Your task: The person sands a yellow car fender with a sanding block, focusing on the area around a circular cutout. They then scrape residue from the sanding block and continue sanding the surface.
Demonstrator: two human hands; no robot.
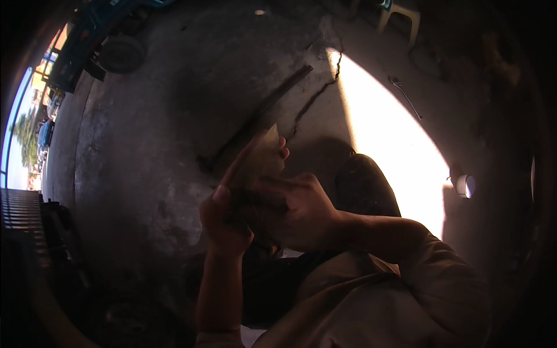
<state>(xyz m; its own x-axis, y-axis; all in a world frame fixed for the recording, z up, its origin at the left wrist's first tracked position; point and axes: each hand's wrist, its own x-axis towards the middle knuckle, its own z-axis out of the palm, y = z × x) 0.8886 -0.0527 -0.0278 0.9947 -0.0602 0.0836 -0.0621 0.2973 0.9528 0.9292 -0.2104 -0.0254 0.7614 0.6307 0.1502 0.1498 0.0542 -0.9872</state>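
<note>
My left hand is raised in front of me, its fingers wrapped behind a thin, pale yellowish sheet with a pointed upper corner. The tips of the fingers show past the sheet's right edge. Across the lower part of the sheet lies my right hand, bent at the wrist with its fingers curled toward the left palm. Deep shadow covers the space between the hands, so I cannot make out what the right fingers press or pinch.
A wrench lies on the concrete floor beside a bright sunlit patch. Nearby are a white round object and a plastic stool. A long dark strip stretches beyond my hands. At far left stands a blue vehicle with a wheel.
</note>
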